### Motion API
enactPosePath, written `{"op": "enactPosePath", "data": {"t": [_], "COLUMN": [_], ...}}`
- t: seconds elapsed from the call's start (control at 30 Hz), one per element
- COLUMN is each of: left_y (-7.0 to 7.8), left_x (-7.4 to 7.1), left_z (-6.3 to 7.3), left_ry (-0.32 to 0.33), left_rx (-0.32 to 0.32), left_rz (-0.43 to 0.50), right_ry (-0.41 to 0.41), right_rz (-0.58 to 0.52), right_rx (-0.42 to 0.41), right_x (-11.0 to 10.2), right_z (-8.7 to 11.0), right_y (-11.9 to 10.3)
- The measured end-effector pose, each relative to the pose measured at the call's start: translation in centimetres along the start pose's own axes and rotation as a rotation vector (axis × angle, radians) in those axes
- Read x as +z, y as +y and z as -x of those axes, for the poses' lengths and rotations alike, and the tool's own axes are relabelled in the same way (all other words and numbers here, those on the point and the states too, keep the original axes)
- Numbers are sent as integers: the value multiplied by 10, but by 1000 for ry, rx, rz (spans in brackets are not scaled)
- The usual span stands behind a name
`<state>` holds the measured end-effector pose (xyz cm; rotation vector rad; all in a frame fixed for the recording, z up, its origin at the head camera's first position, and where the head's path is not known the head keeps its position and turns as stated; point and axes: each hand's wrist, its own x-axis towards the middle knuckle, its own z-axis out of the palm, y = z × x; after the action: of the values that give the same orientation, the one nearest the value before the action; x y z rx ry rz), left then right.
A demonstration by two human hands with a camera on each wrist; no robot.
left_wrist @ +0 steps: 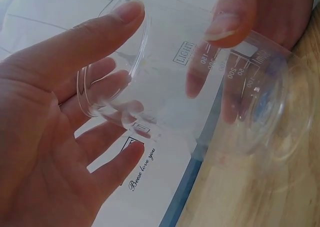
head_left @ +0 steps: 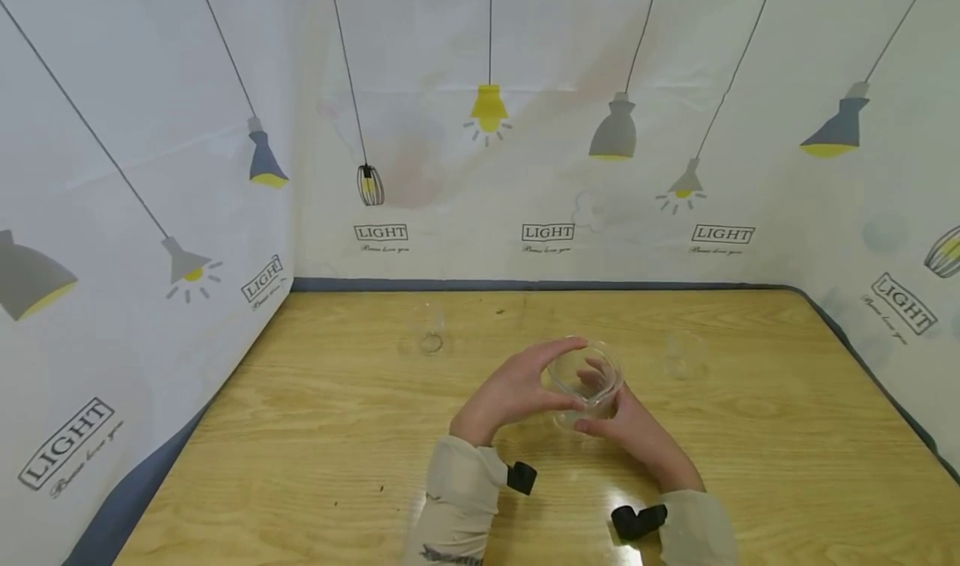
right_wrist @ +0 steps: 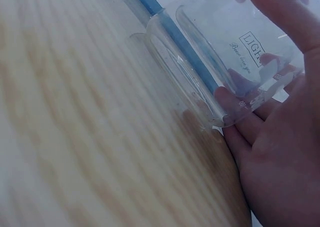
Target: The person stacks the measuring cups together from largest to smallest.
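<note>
Between the two hands, above the table, is a clear glass beaker with white volume marks, tilted. My left hand grips it around the rim, thumb on one side and fingers on the far side. In the left wrist view the beaker shows its spout and printed numbers. My right hand holds the lower body, its fingers near the base. A second curved edge shows inside the glass in the right wrist view; I cannot tell whether another vessel is nested there.
Farther back on the wooden table stands a clear glass vessel on the left, and another faint clear vessel on the right. A white cloth printed with lamps encloses the back and sides.
</note>
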<state>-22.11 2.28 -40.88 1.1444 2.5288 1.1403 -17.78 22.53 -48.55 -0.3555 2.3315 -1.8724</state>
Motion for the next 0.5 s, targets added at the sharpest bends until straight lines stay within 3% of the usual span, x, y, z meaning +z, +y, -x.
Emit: {"op": "enactPosePath", "data": {"t": [0.5], "left_y": [4], "left_x": [1], "left_z": [0], "left_ry": [-12], "left_rx": [-19], "left_rz": [-16], "right_ry": [-1], "right_rz": [5], "right_rx": [-8], "right_x": [-1], "right_z": [0], "right_y": [3]}}
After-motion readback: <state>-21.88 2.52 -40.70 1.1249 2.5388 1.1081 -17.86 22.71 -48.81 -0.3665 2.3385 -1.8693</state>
